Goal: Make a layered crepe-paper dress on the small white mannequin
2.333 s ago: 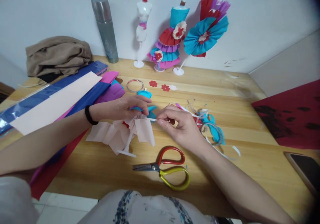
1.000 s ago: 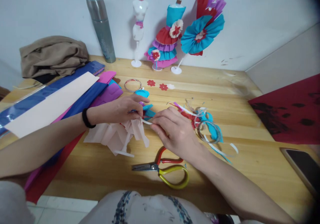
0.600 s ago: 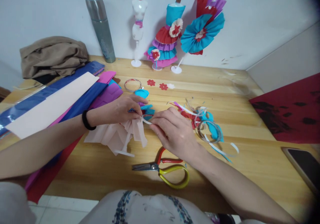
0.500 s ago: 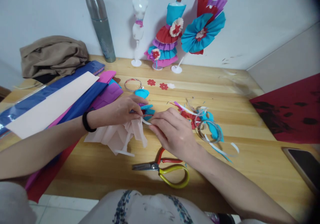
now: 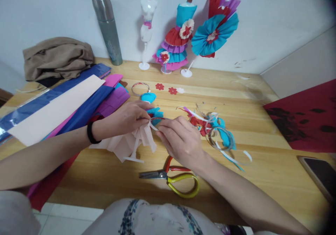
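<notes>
A small doll mannequin lies on the table, with a blue paper top [image 5: 148,97], blue ruffles [image 5: 156,112] and a pale pink pleated paper skirt [image 5: 123,145]. My left hand [image 5: 133,116] is closed over its waist, thumb and fingertips pinching the skirt's upper edge where a white tape strip meets it. Opposite, my right hand [image 5: 181,138] grips a thin roll of tape [image 5: 153,125], mostly hidden behind the fingers. Just below lie scissors [image 5: 183,192] with one red and one yellow handle, blades pointing left.
Three mannequins [image 5: 148,32] stand along the wall, two in paper dresses, beside a flask [image 5: 110,35]. Paper sheets [image 5: 57,109] and brown cloth [image 5: 57,58] lie left. Rightward are another tape roll [image 5: 232,140], paper scraps [image 5: 201,123] and a phone [image 5: 319,175]. Red paper flowers [image 5: 172,90] lie behind.
The tape roll's curve shows more between my hands. My right hand has turned slightly, and the blue ruffles have shifted a little. The view has moved slightly.
</notes>
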Tool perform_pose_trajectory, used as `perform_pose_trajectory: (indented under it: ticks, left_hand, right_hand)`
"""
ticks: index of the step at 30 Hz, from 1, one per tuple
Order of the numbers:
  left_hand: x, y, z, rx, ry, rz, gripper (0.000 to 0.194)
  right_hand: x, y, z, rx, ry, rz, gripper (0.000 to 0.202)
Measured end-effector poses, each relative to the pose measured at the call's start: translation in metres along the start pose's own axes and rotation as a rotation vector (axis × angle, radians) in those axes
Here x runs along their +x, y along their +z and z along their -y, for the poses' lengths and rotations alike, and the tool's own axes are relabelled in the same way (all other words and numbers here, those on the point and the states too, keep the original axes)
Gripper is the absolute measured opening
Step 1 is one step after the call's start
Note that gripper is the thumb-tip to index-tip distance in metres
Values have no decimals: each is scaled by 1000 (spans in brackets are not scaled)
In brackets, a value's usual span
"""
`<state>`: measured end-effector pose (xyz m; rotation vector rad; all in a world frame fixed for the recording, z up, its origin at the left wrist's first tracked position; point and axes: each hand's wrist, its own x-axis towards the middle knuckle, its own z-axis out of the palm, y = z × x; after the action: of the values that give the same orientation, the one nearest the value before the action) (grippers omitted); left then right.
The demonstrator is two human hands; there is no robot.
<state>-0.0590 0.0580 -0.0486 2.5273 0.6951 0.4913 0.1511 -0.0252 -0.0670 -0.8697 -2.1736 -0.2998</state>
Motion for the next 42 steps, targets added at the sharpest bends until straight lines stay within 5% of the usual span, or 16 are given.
perform_pose_trajectory:
  ticks: [15, 42]
  left_hand:
    - [-6, 2, -10, -103, -20, -48, 28]
    - [-9, 1, -2, -30, -7, -12, 33]
  right_hand:
    - [-6, 10, -3, 63, -15, -147, 6]
    - [-8, 13, -18, 144, -33, -161, 4]
